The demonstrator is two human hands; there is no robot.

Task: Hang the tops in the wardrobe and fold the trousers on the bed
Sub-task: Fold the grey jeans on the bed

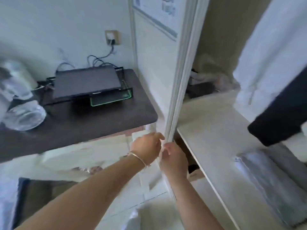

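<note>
Left hand (147, 145) and right hand (172, 159) both grip the wardrobe door (178, 90) edge, fingers curled round it; white garment (272, 52) hangs inside; dark worktop (93, 120) stands left.

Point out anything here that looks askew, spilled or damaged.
One thing stands out: a clear glass jar lies tipped on its side on the dark desk, at the left. Both hands, left hand and right hand, grip the wardrobe door's edge.

My view: bright, soft daylight, washed-out whites, motion blur worst at left edge and lower right, wide-angle bending.
</note>
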